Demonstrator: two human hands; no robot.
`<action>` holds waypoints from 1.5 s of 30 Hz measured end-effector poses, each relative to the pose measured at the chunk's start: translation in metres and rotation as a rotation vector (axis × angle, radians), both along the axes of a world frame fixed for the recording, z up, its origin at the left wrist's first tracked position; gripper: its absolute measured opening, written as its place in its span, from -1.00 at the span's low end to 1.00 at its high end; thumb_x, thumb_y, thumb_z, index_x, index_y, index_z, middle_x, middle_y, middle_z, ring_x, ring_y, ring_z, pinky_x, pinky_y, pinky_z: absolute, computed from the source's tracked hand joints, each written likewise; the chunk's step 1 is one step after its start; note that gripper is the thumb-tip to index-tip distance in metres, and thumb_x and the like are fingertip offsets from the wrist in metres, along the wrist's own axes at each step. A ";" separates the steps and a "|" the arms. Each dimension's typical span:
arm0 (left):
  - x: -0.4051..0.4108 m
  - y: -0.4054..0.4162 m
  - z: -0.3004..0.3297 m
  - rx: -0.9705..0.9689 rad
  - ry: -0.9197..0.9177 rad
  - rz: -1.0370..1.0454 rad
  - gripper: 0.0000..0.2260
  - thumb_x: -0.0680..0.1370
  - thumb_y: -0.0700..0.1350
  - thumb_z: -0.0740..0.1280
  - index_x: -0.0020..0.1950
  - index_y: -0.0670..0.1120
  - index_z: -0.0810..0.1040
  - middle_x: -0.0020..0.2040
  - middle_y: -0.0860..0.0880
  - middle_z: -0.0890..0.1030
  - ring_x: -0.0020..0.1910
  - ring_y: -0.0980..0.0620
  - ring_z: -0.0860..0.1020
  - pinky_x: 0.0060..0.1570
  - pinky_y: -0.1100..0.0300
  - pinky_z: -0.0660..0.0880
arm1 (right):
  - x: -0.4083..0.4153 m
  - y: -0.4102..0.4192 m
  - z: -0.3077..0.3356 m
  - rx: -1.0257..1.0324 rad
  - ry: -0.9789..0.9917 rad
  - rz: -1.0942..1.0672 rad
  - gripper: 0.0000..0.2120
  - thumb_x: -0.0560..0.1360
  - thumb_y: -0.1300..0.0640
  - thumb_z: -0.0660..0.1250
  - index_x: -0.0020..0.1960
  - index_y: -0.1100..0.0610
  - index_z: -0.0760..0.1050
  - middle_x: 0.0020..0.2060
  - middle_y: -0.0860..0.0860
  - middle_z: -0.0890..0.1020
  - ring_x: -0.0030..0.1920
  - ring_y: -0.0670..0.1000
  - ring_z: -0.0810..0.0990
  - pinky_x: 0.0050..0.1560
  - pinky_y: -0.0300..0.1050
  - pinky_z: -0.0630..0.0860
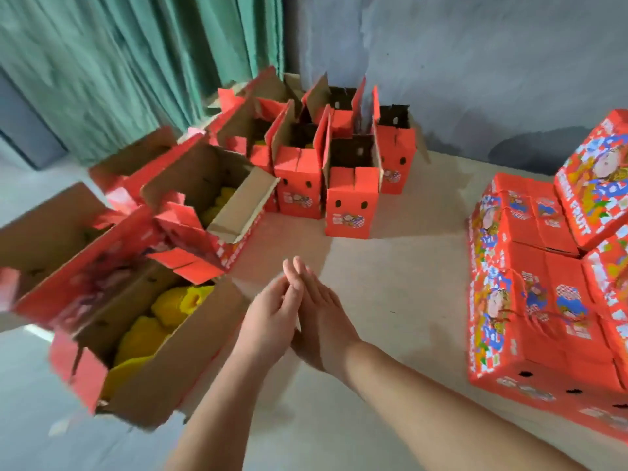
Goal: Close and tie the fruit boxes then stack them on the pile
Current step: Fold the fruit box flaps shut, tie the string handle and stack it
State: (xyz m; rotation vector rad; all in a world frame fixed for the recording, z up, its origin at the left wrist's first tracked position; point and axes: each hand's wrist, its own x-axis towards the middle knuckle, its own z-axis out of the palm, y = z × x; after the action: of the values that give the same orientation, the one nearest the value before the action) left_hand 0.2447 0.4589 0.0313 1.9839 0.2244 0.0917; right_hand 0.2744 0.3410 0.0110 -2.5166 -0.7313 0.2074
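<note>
Open red fruit boxes crowded from nine o'clock round to twelve. Nearest open box point(142, 341) at eight o'clock, flaps up, yellow foam-netted fruit point(176, 304) showing inside. Second open box point(217, 198) just beyond at ten o'clock, also with yellow fruit, its flap tilted outward. More open boxes further left, blurred, contents hard to tell. Cluster of upright open boxes point(350, 195) at twelve o'clock, flaps standing, dark inside, pressed side by side near the wall. Closed boxes stacked as a pile point(543, 300) at three o'clock, red with cartoon print and "FRUIT" lettering, at least two layers, upper boxes lying askew on the lower ones. Thin dark string visible across one closed lid; ties elsewhere too small to tell.

Pale beige floor point(401, 239), bare strip between the open boxes and the pile. Green curtain point(119, 69) hanging at eleven o'clock, grey-blue wall point(475, 62) at one o'clock.

Left hand point(272, 321) and right hand point(323, 317) at centre, raised over the bare floor, palms pressed together, fingers straight and pointing toward twelve o'clock. Nothing held in either. Both forearms bare, reaching in from six and five o'clock. Hands just beside the nearest open box, not touching it; well apart from the pile.
</note>
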 end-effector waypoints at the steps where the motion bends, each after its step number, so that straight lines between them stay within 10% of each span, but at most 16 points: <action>1: -0.005 0.017 0.003 0.067 -0.012 0.054 -0.78 0.70 0.14 0.16 0.16 0.20 0.60 -0.07 0.24 0.69 -0.05 0.25 0.63 -0.10 0.17 0.51 | 0.001 0.022 0.004 -0.011 0.011 0.045 -0.18 0.67 -0.06 0.16 0.64 -0.09 -0.39 0.65 -0.07 -0.29 0.65 -0.03 -0.25 0.61 -0.07 -0.11; 7: -0.038 0.088 0.000 0.576 -0.058 0.327 -0.57 0.66 0.18 0.00 0.09 0.03 0.61 0.04 0.04 0.67 0.11 -0.09 0.57 0.14 -0.07 0.46 | -0.007 0.106 0.012 0.008 0.119 0.235 -0.15 0.64 -0.09 0.20 0.64 -0.14 -0.37 0.65 -0.15 -0.26 0.66 -0.03 -0.10 0.63 0.04 -0.01; 11: -0.043 0.119 -0.030 0.491 0.185 0.403 -0.50 0.67 0.24 -0.03 0.39 0.07 0.54 0.41 -0.03 0.53 0.39 -0.10 0.45 0.41 -0.10 0.33 | -0.003 0.132 0.003 -0.247 0.164 0.345 -0.13 0.59 -0.01 0.30 0.68 -0.02 -0.21 0.68 -0.10 -0.08 0.65 0.04 0.01 0.61 0.09 0.06; 16: -0.045 0.142 -0.071 0.808 0.359 0.262 -0.84 0.57 0.03 0.33 -0.08 0.06 0.35 -0.08 0.06 0.57 -0.04 -0.12 0.59 -0.36 0.08 0.35 | 0.004 0.119 -0.026 -0.399 0.279 0.313 -0.08 0.58 0.00 0.30 0.66 -0.09 -0.31 0.66 0.00 -0.05 0.57 0.28 0.19 0.51 0.23 0.20; 21: -0.046 0.134 -0.086 0.887 0.230 0.267 -0.77 0.55 0.00 0.37 -0.19 0.02 0.35 -0.23 0.07 0.53 -0.19 -0.06 0.49 -0.42 0.11 0.17 | 0.006 0.091 -0.045 -0.293 0.065 0.151 -0.15 0.55 0.05 0.31 0.64 -0.25 -0.14 0.58 0.04 -0.17 0.53 0.26 0.14 0.49 0.17 0.27; 24: -0.044 0.114 -0.085 0.853 0.165 0.188 -0.81 0.56 0.05 0.34 -0.17 0.02 0.40 -0.21 0.09 0.55 -0.14 -0.03 0.54 -0.42 0.11 0.28 | 0.009 0.063 -0.054 -0.230 0.074 0.064 -0.28 0.57 0.06 0.32 0.59 -0.28 0.04 0.62 0.10 -0.27 0.60 0.24 0.03 0.54 0.16 0.22; 34: -0.011 -0.022 -0.090 0.826 -0.052 -0.278 -0.75 0.57 0.23 0.26 0.06 0.09 0.52 -0.01 0.14 0.64 -0.01 0.06 0.59 -0.28 0.14 0.45 | -0.026 -0.106 -0.077 0.031 -0.058 -0.282 -0.77 0.55 0.05 0.44 0.15 -0.05 0.46 0.42 0.01 0.28 0.30 0.13 0.53 0.10 0.03 0.59; 40: -0.015 -0.105 -0.080 0.830 -0.359 -0.625 -0.80 0.31 0.10 0.55 -0.28 0.07 0.58 -0.39 0.12 0.57 -0.44 0.09 0.54 -0.54 0.28 0.25 | -0.090 -0.206 -0.087 0.014 -0.236 -0.415 -0.90 0.58 0.11 0.40 0.02 0.06 0.49 0.68 0.03 0.02 0.57 0.12 0.30 0.25 0.07 0.55; 45: -0.035 -0.158 -0.082 0.698 -0.223 -0.883 -0.72 0.62 0.16 0.19 0.21 0.12 0.59 0.10 0.10 0.68 0.06 0.02 0.62 -0.05 0.07 0.56 | -0.155 -0.264 -0.082 -0.014 -0.267 -0.551 -0.85 0.61 -0.01 0.26 0.00 0.00 0.58 0.66 -0.10 0.11 0.51 0.14 0.39 0.15 0.13 0.59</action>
State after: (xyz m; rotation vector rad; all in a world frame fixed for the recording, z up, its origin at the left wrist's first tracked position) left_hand 0.2101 0.3014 -0.0510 2.5517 -0.9457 -0.2065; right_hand 0.1191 0.0767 -0.0712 -2.6757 -0.1063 -0.3198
